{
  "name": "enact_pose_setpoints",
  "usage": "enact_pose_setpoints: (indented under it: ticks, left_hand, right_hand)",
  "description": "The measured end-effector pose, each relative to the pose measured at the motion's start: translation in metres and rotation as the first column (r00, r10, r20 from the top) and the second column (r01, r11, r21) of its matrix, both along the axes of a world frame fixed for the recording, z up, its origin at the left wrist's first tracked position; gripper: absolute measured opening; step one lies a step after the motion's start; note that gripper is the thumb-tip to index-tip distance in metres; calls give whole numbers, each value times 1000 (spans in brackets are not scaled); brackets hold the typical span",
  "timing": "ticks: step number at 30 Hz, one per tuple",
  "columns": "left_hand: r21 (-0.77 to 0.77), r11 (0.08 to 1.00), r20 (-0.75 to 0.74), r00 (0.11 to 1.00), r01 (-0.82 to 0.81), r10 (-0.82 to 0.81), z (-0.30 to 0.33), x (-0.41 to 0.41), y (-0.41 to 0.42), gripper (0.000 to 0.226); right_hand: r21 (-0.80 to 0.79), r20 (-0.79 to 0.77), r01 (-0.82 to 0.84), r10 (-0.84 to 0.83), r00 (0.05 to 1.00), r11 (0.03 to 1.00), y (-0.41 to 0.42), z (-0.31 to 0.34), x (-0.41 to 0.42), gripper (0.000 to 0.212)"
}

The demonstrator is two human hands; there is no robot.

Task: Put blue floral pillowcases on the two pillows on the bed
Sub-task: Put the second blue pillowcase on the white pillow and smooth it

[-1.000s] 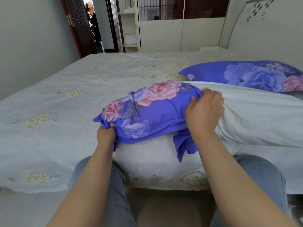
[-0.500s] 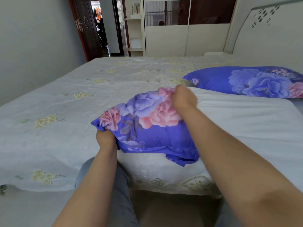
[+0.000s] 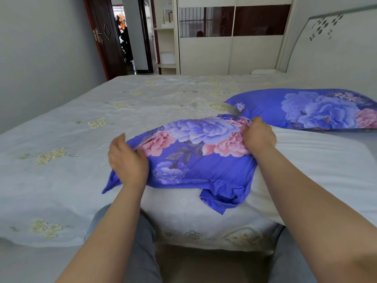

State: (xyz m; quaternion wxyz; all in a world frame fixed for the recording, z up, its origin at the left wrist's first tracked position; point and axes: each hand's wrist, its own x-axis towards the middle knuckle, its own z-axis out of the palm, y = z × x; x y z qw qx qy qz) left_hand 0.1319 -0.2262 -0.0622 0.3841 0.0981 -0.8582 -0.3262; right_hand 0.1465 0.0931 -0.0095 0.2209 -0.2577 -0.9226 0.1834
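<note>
Blue cotton-like pillowcase (image 3: 195,158), printed with pink and lilac flowers, lies bunched over the near end of a plain white pillow (image 3: 318,170) at the bed (image 3: 81,123) edge. Right hand (image 3: 258,134) pinches its gathered rim on the pillow; left hand (image 3: 127,161) grips the closed corner. Behind, a second pillow (image 3: 306,108) sits smooth inside its own case.
</note>
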Motion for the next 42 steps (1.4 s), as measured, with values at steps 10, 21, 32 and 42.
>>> enact_pose_setpoints:
  ticks: [10,21,32,42]
  left_hand:
    - [-210,872,418,847,442,-328,55,-16,89,24]
    - [-283,682,446,722,674,-529,17,15,142,16]
    - [-319,675,91,730,665,-677,-10,34,96,26]
    - [-189,944,23,962,270,-271,-39,52,46,29]
  right_hand:
    - [-93,34,-102,106,994,990,-24,-29,5,63]
    - [-715,-218,-263,152,964,648,-32,-44,9,67]
    - [-37,19,-709,709,705,705,-128,2,-25,39]
    - [89,333,-707,648,685,702,-152,6,-66,34]
